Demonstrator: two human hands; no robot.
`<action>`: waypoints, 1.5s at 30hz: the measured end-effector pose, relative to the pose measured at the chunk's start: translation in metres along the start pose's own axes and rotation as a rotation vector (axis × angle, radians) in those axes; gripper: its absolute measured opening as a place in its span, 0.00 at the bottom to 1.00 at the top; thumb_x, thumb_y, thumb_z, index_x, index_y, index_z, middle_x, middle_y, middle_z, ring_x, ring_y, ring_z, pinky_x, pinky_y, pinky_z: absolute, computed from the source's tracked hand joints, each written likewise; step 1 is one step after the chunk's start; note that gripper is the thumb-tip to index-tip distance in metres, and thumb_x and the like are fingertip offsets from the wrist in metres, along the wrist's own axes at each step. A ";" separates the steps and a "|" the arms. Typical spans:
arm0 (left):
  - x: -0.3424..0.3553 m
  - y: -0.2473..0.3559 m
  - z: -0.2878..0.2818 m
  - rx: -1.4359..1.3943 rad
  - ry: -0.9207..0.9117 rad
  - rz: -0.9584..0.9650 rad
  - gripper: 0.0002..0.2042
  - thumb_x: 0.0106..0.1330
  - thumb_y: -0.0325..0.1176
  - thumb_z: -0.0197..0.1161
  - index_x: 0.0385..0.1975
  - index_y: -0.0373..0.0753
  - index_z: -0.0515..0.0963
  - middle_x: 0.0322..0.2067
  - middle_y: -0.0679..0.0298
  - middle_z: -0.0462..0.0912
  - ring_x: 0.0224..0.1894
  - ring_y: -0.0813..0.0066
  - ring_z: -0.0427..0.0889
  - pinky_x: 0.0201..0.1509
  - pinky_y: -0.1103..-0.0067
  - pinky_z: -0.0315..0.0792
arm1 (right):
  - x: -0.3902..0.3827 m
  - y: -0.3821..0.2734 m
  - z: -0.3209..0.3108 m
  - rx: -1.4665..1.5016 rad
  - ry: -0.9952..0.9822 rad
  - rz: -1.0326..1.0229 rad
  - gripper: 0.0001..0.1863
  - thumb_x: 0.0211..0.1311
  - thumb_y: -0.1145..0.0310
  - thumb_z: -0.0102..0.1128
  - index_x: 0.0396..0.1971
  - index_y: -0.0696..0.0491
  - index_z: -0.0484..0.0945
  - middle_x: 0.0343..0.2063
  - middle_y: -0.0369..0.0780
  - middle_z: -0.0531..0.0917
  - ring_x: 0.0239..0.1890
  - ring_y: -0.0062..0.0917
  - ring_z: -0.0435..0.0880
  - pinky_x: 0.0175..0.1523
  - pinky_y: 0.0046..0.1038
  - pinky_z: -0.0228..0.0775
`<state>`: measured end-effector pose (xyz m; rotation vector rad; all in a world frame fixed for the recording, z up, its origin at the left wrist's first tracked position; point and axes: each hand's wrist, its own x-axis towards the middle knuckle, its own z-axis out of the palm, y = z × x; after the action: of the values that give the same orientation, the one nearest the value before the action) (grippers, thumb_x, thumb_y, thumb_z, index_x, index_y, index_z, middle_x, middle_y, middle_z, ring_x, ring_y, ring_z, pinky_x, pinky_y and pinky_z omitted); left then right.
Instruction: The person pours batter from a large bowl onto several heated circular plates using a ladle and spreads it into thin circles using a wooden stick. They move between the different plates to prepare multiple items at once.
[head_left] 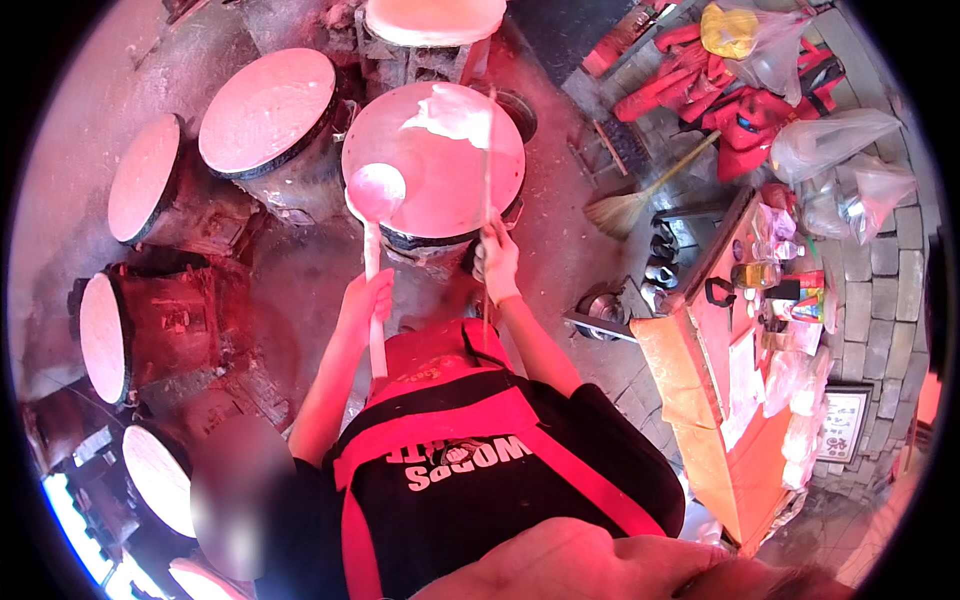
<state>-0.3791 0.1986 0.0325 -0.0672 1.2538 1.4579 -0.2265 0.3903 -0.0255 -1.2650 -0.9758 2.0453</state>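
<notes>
In my left hand (372,300) is a ladle (378,190), gripped by its long pale handle. Its round bowl is over the near left rim of a round, flat griddle (440,190) on a barrel-like stand; whether it touches the surface I cannot tell. My right hand (497,262) is closed around a long thin stick (490,150), which extends over the griddle's right side. An uneven white patch (458,113) lies on the far part of the griddle. I wear a red apron (435,440) over a black shirt.
More round-topped stands curve around the left, including a tilted griddle (268,110) and another (102,338). A straw broom (625,208) leans on the right. Bottles and packets crowd an orange-covered table (685,370). Clear plastic bags (835,145) lie beyond it. A blur hides part of the lower left.
</notes>
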 end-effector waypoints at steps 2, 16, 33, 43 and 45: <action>-0.017 -0.013 0.004 0.005 0.067 0.037 0.07 0.64 0.32 0.59 0.30 0.39 0.68 0.17 0.75 0.65 0.14 0.86 0.61 0.15 0.86 0.55 | 0.012 -0.008 0.021 -0.072 -0.004 0.037 0.17 0.66 0.62 0.49 0.55 0.33 0.71 0.11 0.27 0.62 0.06 0.14 0.56 0.12 0.21 0.45; -0.064 -0.058 0.021 -0.099 0.264 0.112 0.05 0.65 0.29 0.56 0.34 0.36 0.70 0.20 0.72 0.66 0.15 0.88 0.60 0.15 0.87 0.55 | 0.060 -0.065 -0.034 -0.279 -0.137 0.062 0.19 0.65 0.61 0.53 0.57 0.38 0.71 0.08 0.25 0.58 0.05 0.11 0.53 0.10 0.19 0.43; -0.040 -0.112 0.063 -1.359 -0.088 0.013 0.06 0.68 0.26 0.50 0.28 0.35 0.66 0.16 0.74 0.61 0.11 0.88 0.57 0.11 0.88 0.54 | 0.162 -0.109 -0.060 -0.592 -0.535 0.046 0.20 0.65 0.66 0.52 0.58 0.47 0.71 0.14 0.26 0.64 0.09 0.10 0.56 0.14 0.18 0.47; -0.070 -0.225 0.062 -1.061 0.810 0.088 0.07 0.58 0.29 0.60 0.30 0.37 0.69 0.25 0.63 0.75 0.25 0.65 0.76 0.33 0.70 0.78 | 0.164 -0.184 -0.083 -0.703 -0.868 0.265 0.20 0.66 0.66 0.51 0.59 0.43 0.71 0.13 0.25 0.63 0.09 0.10 0.56 0.13 0.17 0.46; -0.080 -0.208 0.103 -0.896 0.928 0.201 0.07 0.58 0.30 0.61 0.32 0.38 0.70 0.30 0.60 0.75 0.29 0.62 0.77 0.36 0.69 0.78 | 0.193 -0.174 -0.077 -0.683 -0.736 0.135 0.18 0.64 0.66 0.53 0.55 0.46 0.74 0.13 0.26 0.64 0.09 0.11 0.58 0.13 0.17 0.46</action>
<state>-0.1382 0.1690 -0.0029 -1.3751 1.1897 2.1731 -0.2245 0.6607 -0.0089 -0.8511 -2.1060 2.4360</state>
